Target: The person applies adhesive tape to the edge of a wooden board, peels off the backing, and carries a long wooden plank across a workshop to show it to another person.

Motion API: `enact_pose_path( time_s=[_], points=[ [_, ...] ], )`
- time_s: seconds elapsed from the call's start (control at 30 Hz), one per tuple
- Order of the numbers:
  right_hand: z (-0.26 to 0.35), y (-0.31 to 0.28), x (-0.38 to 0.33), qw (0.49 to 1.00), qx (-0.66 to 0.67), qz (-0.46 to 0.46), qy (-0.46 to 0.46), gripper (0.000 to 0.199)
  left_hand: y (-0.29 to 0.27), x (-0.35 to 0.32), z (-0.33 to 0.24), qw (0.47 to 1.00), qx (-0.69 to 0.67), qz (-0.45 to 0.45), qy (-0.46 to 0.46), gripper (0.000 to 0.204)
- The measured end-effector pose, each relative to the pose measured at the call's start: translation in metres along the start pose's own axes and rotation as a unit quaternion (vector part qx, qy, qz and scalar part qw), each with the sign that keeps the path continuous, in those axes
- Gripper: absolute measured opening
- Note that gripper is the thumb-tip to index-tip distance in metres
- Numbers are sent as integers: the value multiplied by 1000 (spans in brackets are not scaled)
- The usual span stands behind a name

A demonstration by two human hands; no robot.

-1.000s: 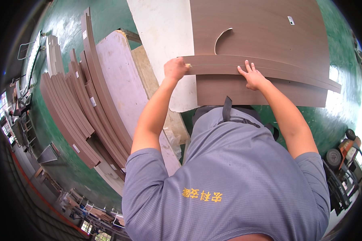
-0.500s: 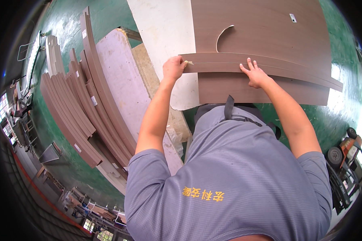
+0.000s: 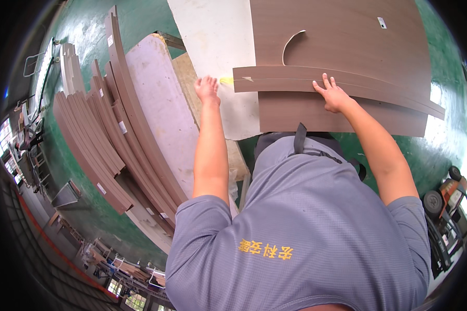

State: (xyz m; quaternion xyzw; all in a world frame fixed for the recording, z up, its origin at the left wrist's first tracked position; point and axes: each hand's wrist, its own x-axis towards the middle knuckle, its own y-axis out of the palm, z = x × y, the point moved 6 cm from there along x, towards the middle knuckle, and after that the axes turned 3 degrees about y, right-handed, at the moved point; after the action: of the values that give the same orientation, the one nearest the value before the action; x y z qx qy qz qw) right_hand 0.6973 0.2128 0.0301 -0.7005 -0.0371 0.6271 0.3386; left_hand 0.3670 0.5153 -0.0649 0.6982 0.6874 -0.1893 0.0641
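Note:
A long brown strip board [image 3: 290, 79] with a thin line along its length lies across a larger brown sheet [image 3: 342, 36]. My right hand [image 3: 335, 98] rests on the strip with its fingers spread. Just off the strip's left end, my left hand [image 3: 207, 92] is held over the white board [image 3: 238, 116], its fingers loosely bent and nothing visible in them. Between that hand and the strip's end shows a small, bright yellow thing [image 3: 226, 81], too blurred to name. A pale torn scrap [image 3: 248, 79] sits on the strip near this end.
A curved offcut [image 3: 290, 46] stands on the brown sheet. To the left lie a pale lilac board [image 3: 155, 88] and stacks of long brown profiles [image 3: 88, 140] above the green floor [image 3: 140, 26]. A wheeled orange-and-black machine [image 3: 446, 199] is at the right.
My left hand has let go of the strip's left end and moved left. The yellow thing and more of the pale scrap now show there. My right hand stays on the strip.

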Motion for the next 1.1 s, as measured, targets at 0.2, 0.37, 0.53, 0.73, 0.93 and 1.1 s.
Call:
enact_pose_path(
  time_s=[0.2,0.37,0.53,0.73,0.93,1.1],
  points=[
    [-5,6,2,1000,1,2,9,102,64,-111,-61,827,437,154,319,48],
    [-1,2,-1,1000,12,-6,2,103,67,-124,-43,842,421,115,316,50],
    [-3,6,2,1000,3,-14,-1,103,70,-128,-40,843,422,110,315,46],
    [-5,9,4,1000,1,-16,-7,104,75,-127,-35,844,428,145,287,52],
    [-1,5,0,1000,-3,-7,-4,107,72,-131,-24,850,432,125,276,66],
    [-2,9,6,1000,-14,-7,-2,107,76,-132,-22,832,465,158,256,67]
  ],
)
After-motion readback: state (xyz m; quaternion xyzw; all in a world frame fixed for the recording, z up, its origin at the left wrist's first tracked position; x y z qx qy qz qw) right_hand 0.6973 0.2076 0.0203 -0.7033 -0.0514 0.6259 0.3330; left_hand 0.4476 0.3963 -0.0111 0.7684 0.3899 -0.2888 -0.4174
